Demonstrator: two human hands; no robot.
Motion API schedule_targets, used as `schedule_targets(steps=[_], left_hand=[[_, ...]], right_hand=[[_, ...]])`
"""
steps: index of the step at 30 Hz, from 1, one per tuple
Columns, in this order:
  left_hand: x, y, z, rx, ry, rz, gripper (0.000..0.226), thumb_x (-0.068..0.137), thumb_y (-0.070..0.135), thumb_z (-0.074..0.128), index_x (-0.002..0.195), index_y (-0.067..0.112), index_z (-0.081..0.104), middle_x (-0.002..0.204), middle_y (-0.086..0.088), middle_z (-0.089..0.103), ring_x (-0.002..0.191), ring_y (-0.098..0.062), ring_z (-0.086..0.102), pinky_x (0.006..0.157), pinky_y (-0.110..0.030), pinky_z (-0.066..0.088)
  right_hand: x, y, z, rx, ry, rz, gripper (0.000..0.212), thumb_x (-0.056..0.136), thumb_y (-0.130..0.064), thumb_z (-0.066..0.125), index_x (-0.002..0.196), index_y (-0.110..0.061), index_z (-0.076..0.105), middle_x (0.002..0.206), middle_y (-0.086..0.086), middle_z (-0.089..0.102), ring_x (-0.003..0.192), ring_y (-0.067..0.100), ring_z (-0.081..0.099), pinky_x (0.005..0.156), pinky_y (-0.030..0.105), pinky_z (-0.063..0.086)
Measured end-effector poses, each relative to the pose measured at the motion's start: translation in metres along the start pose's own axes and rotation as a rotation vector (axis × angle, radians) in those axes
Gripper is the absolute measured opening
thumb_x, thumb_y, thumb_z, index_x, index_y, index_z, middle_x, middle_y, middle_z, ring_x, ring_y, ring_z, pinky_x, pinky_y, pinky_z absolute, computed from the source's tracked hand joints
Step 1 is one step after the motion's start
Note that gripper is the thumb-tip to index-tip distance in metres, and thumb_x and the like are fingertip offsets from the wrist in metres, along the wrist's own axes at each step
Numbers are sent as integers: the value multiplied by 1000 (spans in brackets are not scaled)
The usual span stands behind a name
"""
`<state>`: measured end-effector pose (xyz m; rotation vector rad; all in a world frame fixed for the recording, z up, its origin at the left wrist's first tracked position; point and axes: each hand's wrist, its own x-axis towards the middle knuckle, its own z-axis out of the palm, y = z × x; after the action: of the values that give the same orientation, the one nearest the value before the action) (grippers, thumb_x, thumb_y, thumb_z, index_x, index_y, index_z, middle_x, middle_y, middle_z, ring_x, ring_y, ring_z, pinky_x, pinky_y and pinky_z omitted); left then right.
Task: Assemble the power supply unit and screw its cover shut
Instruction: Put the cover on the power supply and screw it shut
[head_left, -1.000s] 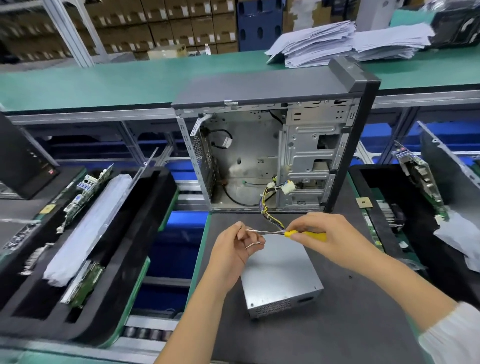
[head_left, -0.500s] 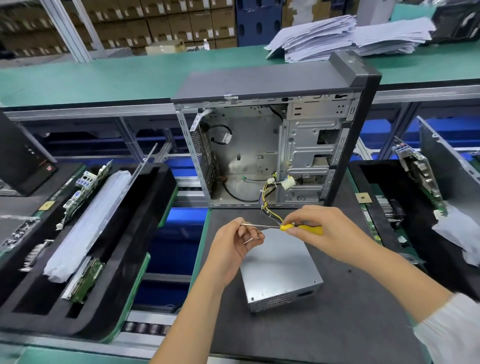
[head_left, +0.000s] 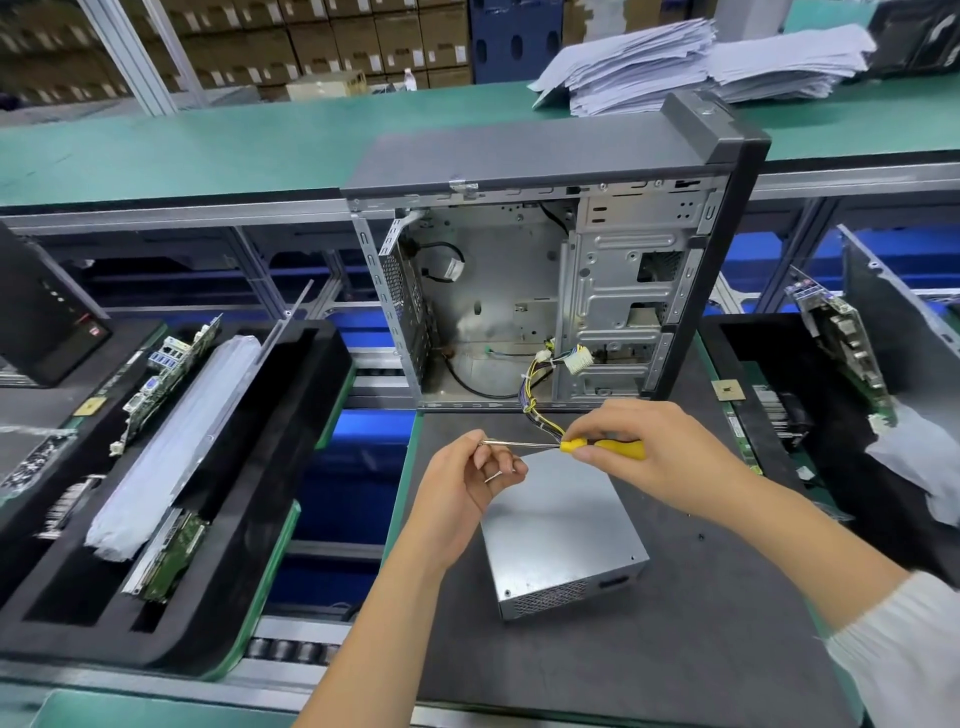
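Head view, from the left edge across: well left of the hands lies a black foam tray (head_left: 270, 525) on a green-edged pallet, its slots holding green circuit boards (head_left: 171, 364) and a long flat part in a white plastic wrap (head_left: 176, 441). Just right of that tray begins the dark grey mat of the tabletop (head_left: 649, 665), on which the work sits.

The left hand (head_left: 467, 483) is raised over the mat with its fingers curled, pinching the metal tip of a yellow-handled screwdriver (head_left: 561, 446) between thumb and forefinger; a small metal piece, perhaps a screw, shows at the fingertips, too small to tell for sure. The screwdriver lies level between the two hands. The right hand (head_left: 660, 457) grips its yellow handle with curled fingers, the thumb pressed along the near side.

Directly below and between the hands rests the silver metal box of the power supply unit (head_left: 561, 540), flat on the mat with its perforated vent face turned toward the person. A bundle of yellow and black wires (head_left: 537, 395) runs from behind the right hand up to white connectors inside the open grey computer tower case (head_left: 545, 291), which stands upright just beyond the hands, side panel off.

Right of the right hand, another black foam tray (head_left: 779, 467) holds more circuit boards. Stacks of white paper (head_left: 701, 62) lie on the green bench behind the case.
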<state>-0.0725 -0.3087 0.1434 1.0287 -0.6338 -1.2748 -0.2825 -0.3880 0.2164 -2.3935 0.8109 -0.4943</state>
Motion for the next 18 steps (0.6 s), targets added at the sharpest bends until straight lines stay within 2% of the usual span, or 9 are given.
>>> schedule_targets(steps=[6,9,12,15,18], left_hand=[[-1,-1,0,28,26,-1,54,104,15,35,51,18,47,60,-8,55,66,-25,63,72,-35,56],[-2,-2,0,170,43,-5,57,104,11,32,49,18,46,56,-8,53,67,-27,64,71,-33,56],[-11,-5,-7,397,47,50,44,106,12,33,63,11,44,60,-7,53,70,-22,65,72,-26,54],[-19,-11,-15,498,47,86,39,107,15,33,70,8,44,65,-10,49,64,-17,60,68,-23,48],[-21,-13,-22,536,63,108,39,107,21,34,70,11,42,60,-1,44,54,-13,45,55,-21,39]], right_hand=[[1,-3,1,-99,-3,-6,16,87,-46,58,100,-43,65,90,-15,60,87,3,54,72,35,49],[-1,-4,-1,-233,-12,-27,19,87,-50,54,103,-45,64,90,-18,57,81,1,51,67,29,47],[-4,-5,1,-328,-17,-53,19,88,-50,54,103,-45,66,89,-16,57,72,3,50,58,25,42],[1,-7,12,-290,-98,-20,21,91,-49,51,106,-43,65,90,-16,58,77,4,51,64,24,41],[11,-9,21,-194,-152,3,21,92,-44,52,104,-37,68,89,-15,62,77,0,51,69,21,41]])
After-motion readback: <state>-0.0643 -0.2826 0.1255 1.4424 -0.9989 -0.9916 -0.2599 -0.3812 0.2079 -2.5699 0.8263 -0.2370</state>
